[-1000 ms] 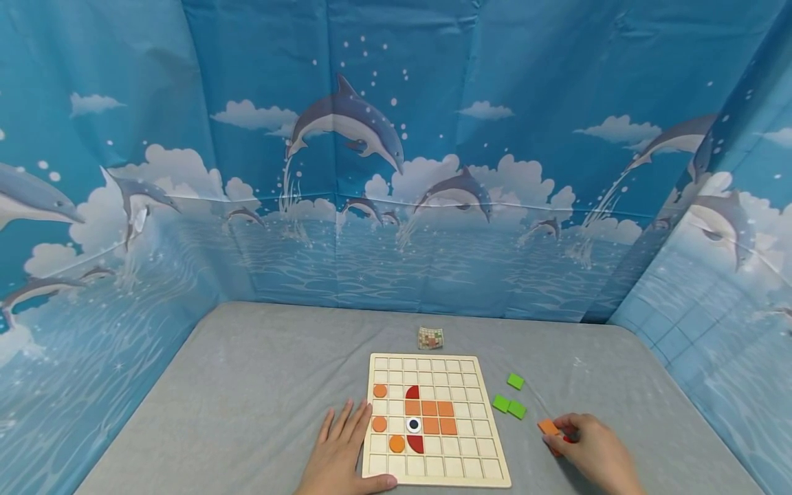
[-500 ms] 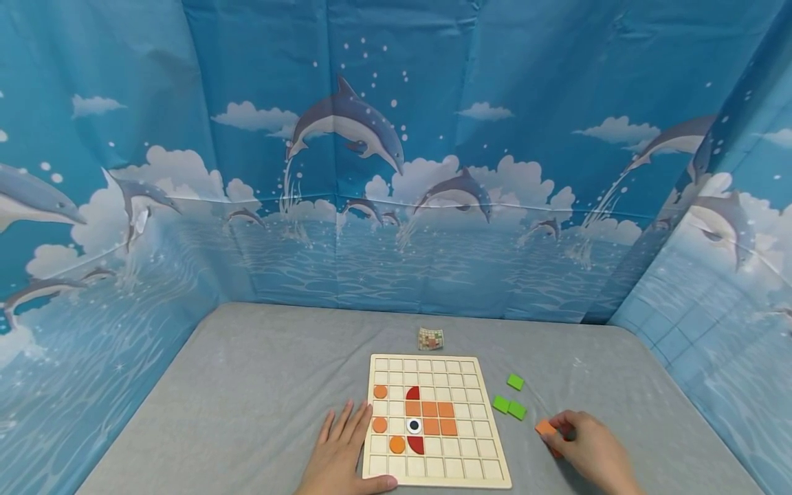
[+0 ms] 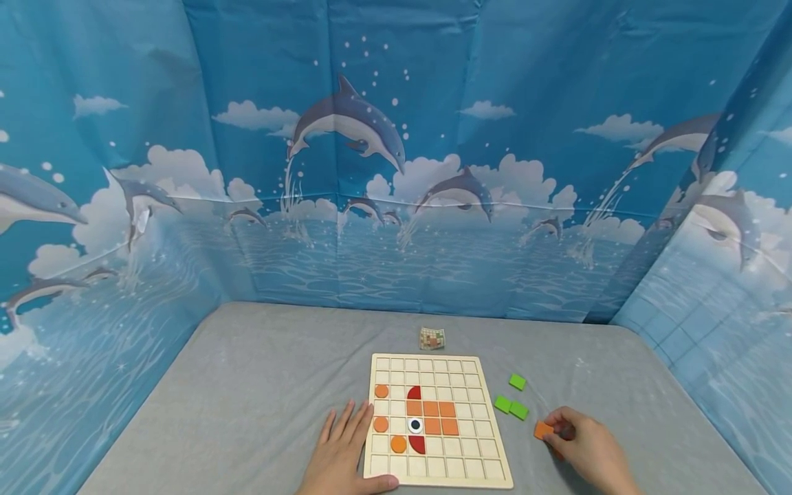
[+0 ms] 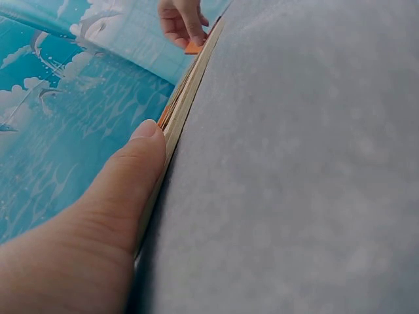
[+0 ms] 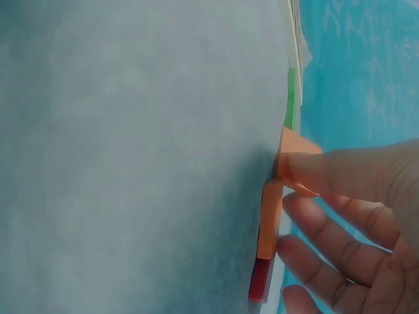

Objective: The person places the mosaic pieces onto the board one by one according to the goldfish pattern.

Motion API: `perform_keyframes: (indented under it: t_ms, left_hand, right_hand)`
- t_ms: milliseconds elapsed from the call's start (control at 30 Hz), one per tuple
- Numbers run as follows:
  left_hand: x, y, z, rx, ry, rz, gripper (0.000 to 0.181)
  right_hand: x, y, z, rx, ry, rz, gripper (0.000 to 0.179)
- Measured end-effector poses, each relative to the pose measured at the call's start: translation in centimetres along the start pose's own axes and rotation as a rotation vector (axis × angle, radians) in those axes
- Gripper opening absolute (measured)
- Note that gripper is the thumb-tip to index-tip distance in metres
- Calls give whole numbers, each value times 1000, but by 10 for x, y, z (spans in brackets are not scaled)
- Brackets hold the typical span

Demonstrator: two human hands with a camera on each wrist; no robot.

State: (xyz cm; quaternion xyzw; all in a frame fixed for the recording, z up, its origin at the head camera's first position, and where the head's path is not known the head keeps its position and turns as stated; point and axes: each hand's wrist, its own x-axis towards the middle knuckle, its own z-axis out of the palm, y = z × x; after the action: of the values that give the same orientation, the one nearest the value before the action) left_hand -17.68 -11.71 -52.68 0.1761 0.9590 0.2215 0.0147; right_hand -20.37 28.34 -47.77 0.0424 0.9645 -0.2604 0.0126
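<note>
Wooden board [image 3: 454, 468]: is lying flat on the grey cloth [image 3: 266, 392], its grid facing up.
Left hand [image 3: 343, 447]: is resting at the board's left side, fingers straight, thumb spreading away from them onto the near edge; it is gripping nothing.
Right hand [image 3: 590, 443]: is working off the board's right side, pinching the orange tile with its thumb; the opposing fingertip is hiding behind the tile.
Orange tile [image 3: 544, 430]: is sitting tilted in that pinch, right of the board and apart from it.
Second orange piece [image 5: 270, 219]: is lying right of the board, just beside the pinched tile.
Dark red piece [image 5: 260, 280]: is lying next to that second piece.
Green tiles [image 3: 519, 410]: three are lying just right of the board, nearer to it than the right hand.
Orange squares [image 3: 432, 409]: five are filling cells mid-board.
White disc [image 3: 415, 425]: is showing a black centre beside those squares, between two red quarter-rounds [image 3: 417, 445].
Orange discs [image 3: 380, 424]: three are occupying cells toward the board's left edge.
Picture card [image 3: 432, 338]: is lying just beyond the board's far edge.
Dolphin curtain [image 3: 383, 261]: is hanging behind the board.
</note>
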Motion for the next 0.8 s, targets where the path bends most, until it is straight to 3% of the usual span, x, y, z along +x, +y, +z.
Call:
perform_keyframes:
  t_ms: [400, 800]
  left_hand:
    - [1, 0, 0, 20, -5, -11, 113]
    - [1, 0, 2, 22, 10, -8, 114]
  right_hand:
    - [-6, -14, 3, -12, 60, -49, 17]
    - [-18, -46, 21, 129, 23, -50, 11]
